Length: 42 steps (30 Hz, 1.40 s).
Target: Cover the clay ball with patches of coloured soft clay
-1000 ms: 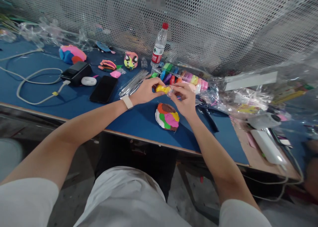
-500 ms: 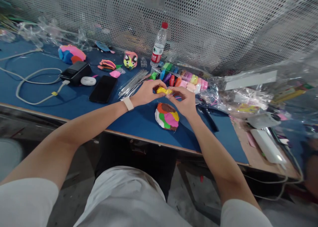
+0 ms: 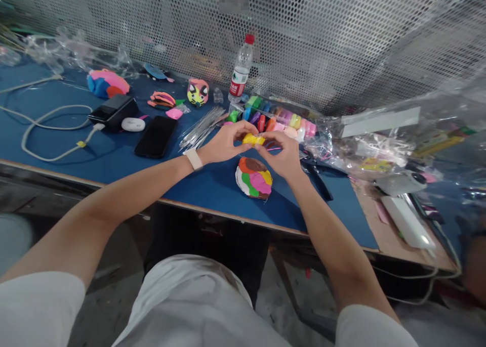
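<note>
A small yellow packet point(image 3: 253, 139), which looks like clay in clear wrap, is pinched between both hands above the table. My left hand point(image 3: 227, 142) grips its left end with thumb and fingertips. On its right end, the thumb and fingers of my right hand point(image 3: 282, 152) are closed. Just below the hands, a rounded piece covered in patches of coloured clay point(image 3: 255, 179) lies on the blue tabletop. Behind them sits a row of coloured clay packs point(image 3: 294, 120), partly hidden by my fingers.
A bottle point(image 3: 240, 71) stands at the back. Leftward are thin wires point(image 3: 201, 129), a phone point(image 3: 156, 136), a black device point(image 3: 114, 112), a cable and clay figures point(image 3: 198, 92). Rightward lie a black tool point(image 3: 321, 180), plastic wrapping point(image 3: 364, 149) and a white power bank point(image 3: 408, 222).
Both hands stay around the yellow packet, which looks slightly flatter and more level between the fingertips. The whole view has shifted very slightly.
</note>
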{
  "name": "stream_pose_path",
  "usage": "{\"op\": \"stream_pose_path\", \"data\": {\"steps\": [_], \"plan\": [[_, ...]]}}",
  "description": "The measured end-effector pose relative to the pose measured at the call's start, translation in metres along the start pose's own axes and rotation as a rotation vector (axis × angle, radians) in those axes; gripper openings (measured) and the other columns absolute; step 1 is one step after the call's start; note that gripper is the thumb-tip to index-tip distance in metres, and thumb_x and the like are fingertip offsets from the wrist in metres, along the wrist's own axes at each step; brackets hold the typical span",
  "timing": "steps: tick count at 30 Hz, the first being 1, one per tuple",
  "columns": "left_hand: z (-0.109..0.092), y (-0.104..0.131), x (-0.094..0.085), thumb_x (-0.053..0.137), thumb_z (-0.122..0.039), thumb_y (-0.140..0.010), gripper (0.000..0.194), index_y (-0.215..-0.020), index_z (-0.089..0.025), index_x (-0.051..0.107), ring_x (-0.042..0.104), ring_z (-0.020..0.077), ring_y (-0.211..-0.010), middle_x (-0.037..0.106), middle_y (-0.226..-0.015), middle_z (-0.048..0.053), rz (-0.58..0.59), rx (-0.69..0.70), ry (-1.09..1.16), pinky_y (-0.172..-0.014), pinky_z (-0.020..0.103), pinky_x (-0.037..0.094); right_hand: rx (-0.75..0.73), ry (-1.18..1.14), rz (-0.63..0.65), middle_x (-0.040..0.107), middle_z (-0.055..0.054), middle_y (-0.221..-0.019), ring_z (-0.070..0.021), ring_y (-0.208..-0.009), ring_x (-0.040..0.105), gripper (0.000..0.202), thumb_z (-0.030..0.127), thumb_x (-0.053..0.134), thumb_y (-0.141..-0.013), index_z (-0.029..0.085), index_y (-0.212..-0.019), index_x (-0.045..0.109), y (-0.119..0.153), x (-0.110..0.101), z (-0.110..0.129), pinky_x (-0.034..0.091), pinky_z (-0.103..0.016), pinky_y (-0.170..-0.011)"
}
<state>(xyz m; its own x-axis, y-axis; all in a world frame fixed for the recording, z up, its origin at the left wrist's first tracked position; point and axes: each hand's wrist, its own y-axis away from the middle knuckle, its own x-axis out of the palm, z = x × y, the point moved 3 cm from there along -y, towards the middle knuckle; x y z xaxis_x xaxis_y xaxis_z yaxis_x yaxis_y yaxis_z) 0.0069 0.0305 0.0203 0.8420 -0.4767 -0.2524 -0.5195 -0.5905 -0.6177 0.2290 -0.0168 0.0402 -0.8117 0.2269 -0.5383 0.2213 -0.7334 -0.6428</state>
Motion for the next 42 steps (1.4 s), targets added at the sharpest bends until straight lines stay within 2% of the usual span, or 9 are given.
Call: {"op": "stream_pose_path", "data": {"steps": [9,15,20,25,31,33,36,39,42], "plan": [[-0.007,0.000,0.004,0.085,-0.055,-0.107,0.047,-0.138,-0.023,0.070,0.080,0.0294,-0.135,0.079,-0.144,0.016,0.042,0.026,0.057,-0.123,0.050,0.066,-0.026,0.108,-0.030,0.087,-0.005,-0.106,-0.0251,-0.083,0.080,0.024,0.050,0.082,-0.103,0.030,-0.115,0.077,0.002,0.003,0.003,0.069,-0.044,-0.080],[-0.006,0.001,0.006,0.082,-0.032,-0.106,0.031,-0.134,-0.022,0.072,0.083,0.0268,-0.128,0.082,-0.138,0.014,0.015,0.020,-0.051,-0.116,0.046,0.069,0.012,0.250,-0.027,0.086,-0.008,-0.104,-0.0294,-0.089,0.078,0.025,0.053,0.078,-0.104,0.030,-0.112,0.075,0.004,0.010,-0.003,0.067,-0.049,-0.088],[-0.002,-0.001,0.005,0.072,-0.013,-0.100,0.035,-0.134,-0.022,0.074,0.083,0.0252,-0.119,0.083,-0.133,0.010,-0.004,0.027,-0.331,-0.107,0.043,0.069,0.006,0.289,0.067,0.085,-0.010,-0.101,-0.0293,-0.085,0.077,0.024,0.051,0.071,-0.108,0.027,-0.109,0.074,0.001,0.012,-0.010,0.065,-0.049,-0.087],[0.009,-0.007,-0.009,0.070,-0.016,-0.100,0.031,-0.131,-0.020,0.074,0.083,0.0248,-0.109,0.084,-0.127,0.010,-0.062,0.055,-0.440,-0.101,0.041,0.067,0.082,0.103,0.020,0.084,-0.005,-0.094,-0.0243,-0.077,0.078,0.041,0.068,0.068,-0.113,0.027,-0.112,0.072,-0.004,0.004,-0.012,0.065,-0.041,-0.073],[0.029,-0.005,-0.035,0.069,-0.014,-0.097,0.031,-0.127,-0.021,0.072,0.082,0.0264,-0.112,0.085,-0.125,0.010,-0.184,-0.068,-0.497,-0.102,0.041,0.067,0.255,-0.292,-0.267,0.082,-0.005,-0.099,-0.0244,-0.074,0.081,0.061,0.090,0.077,-0.098,0.033,-0.116,0.065,-0.008,-0.012,-0.030,0.064,-0.037,-0.056],[0.031,-0.004,-0.039,0.070,-0.014,-0.096,0.033,-0.129,-0.020,0.071,0.082,0.0276,-0.118,0.084,-0.130,0.011,-0.207,-0.072,-0.457,-0.104,0.042,0.067,0.289,-0.391,-0.302,0.082,-0.004,-0.103,-0.0263,-0.081,0.084,0.061,0.086,0.085,-0.094,0.036,-0.121,0.065,-0.010,-0.014,-0.036,0.068,-0.039,-0.060],[0.031,-0.004,-0.039,0.070,-0.012,-0.096,0.035,-0.130,-0.019,0.070,0.081,0.0283,-0.121,0.083,-0.131,0.012,-0.214,-0.070,-0.475,-0.108,0.044,0.066,0.359,-0.479,-0.231,0.079,-0.002,-0.104,-0.0237,-0.083,0.082,0.048,0.072,0.087,-0.094,0.037,-0.121,0.068,-0.011,-0.009,-0.040,0.069,-0.038,-0.065],[0.031,-0.003,-0.039,0.067,-0.005,-0.092,0.042,-0.132,-0.019,0.069,0.080,0.0289,-0.124,0.082,-0.132,0.013,-0.181,-0.112,-0.574,-0.112,0.045,0.065,0.407,-0.540,-0.107,0.072,-0.001,-0.094,-0.0191,-0.075,0.076,0.028,0.056,0.080,-0.094,0.031,-0.101,0.069,-0.010,0.001,-0.039,0.066,-0.036,-0.066],[0.037,0.000,-0.039,0.062,-0.002,-0.092,0.042,-0.129,-0.020,0.070,0.079,0.0304,-0.126,0.081,-0.133,0.014,-0.112,-0.193,-0.688,-0.113,0.046,0.065,0.467,-0.636,-0.016,0.065,-0.001,-0.083,-0.0171,-0.068,0.069,0.023,0.047,0.073,-0.087,0.028,-0.084,0.061,-0.008,0.009,-0.037,0.057,-0.031,-0.057]]}}
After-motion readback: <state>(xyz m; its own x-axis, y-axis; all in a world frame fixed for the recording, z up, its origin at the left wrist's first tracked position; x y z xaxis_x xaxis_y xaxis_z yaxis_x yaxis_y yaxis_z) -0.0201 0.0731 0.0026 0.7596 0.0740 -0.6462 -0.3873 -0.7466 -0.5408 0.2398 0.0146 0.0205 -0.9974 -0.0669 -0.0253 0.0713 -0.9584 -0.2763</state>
